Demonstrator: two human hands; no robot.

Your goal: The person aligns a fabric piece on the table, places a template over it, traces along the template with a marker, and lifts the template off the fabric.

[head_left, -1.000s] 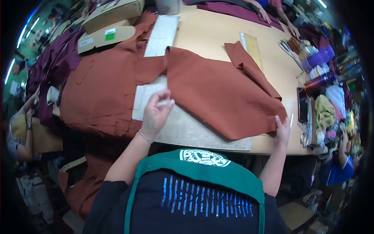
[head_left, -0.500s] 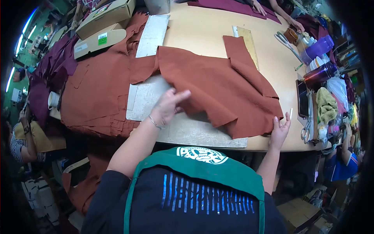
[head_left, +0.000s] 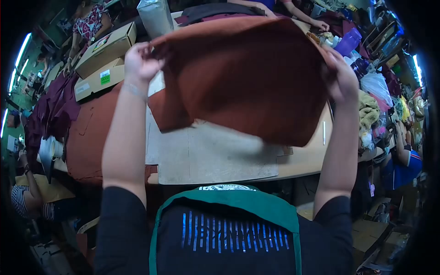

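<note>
A large rust-brown leather-like sheet point(head_left: 247, 78) is stretched between my two hands, raised above the table. My left hand point(head_left: 144, 62) is closed on its upper left edge, with the fingertips partly hidden. At the upper right edge, my right hand point(head_left: 343, 75) grips the sheet, its fingers blurred and partly behind the material. The sheet's lower edge hangs in a curve, smeared by motion. Beneath it lie pale grey flat boards point(head_left: 211, 158) near the table's front edge.
At left is a stack of rust-brown sheets point(head_left: 91, 137) with cardboard boxes point(head_left: 101, 80) on it. Purple material point(head_left: 50, 110) hangs beyond. A white pen-like stick point(head_left: 324, 133), a towel point(head_left: 368, 110) and a purple container point(head_left: 348, 42) line the right. Other people's hands point(head_left: 321, 25) are across the table.
Both hands have risen and moved forward, lifting the rust-brown sheet off the table. My left hand, loosely open before, now grips its edge. The white stick now lies on the table.
</note>
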